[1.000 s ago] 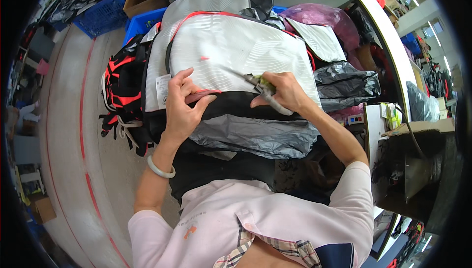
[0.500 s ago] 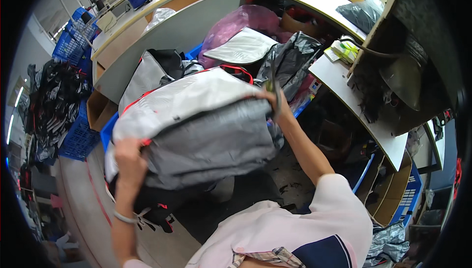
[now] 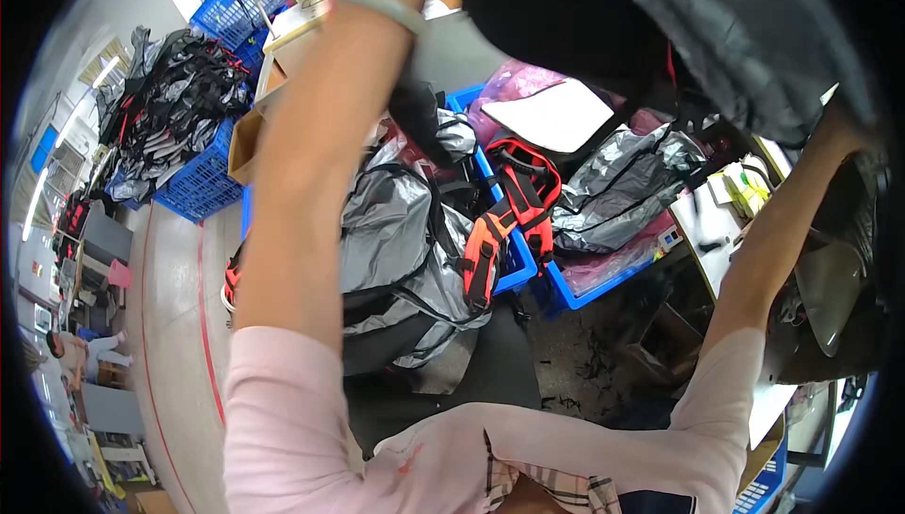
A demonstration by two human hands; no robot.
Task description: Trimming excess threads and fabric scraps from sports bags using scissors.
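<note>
The nearest thing in view is the person's own pink sleeve (image 3: pixel 283 401), soft knit, with a checked collar at the lower edge. Both arms now go straight up out of it. A second ago the hands lay flat on a white and grey garment spread on the work surface; half a second ago they had it bunched and coming up; now the dark garment (image 3: pixel 679 33) is overhead, filling the upper right of the view, so the lift is done and the piece is clear of the pile below.

The left hand is out of the frame past the top edge, only the forearm and a pale bracelet (image 3: pixel 377 3) showing, so its grip cannot be told. The right hand (image 3: pixel 844 123) is up against the garment's lower right edge, mostly hidden by cloth; it seems closed on the fabric, though the fingers do not show.

Below and farther off lies a slack heap of grey, shiny bags (image 3: pixel 396 260) with black straps, limp and creased. An orange and black harness (image 3: pixel 509 222) hangs over the rim of a blue crate (image 3: pixel 566 293). Beyond it are a white panel (image 3: pixel 547 114) and pink plastic film. Far left, blue crates (image 3: pixel 193 184) hold more dark gear.
</note>
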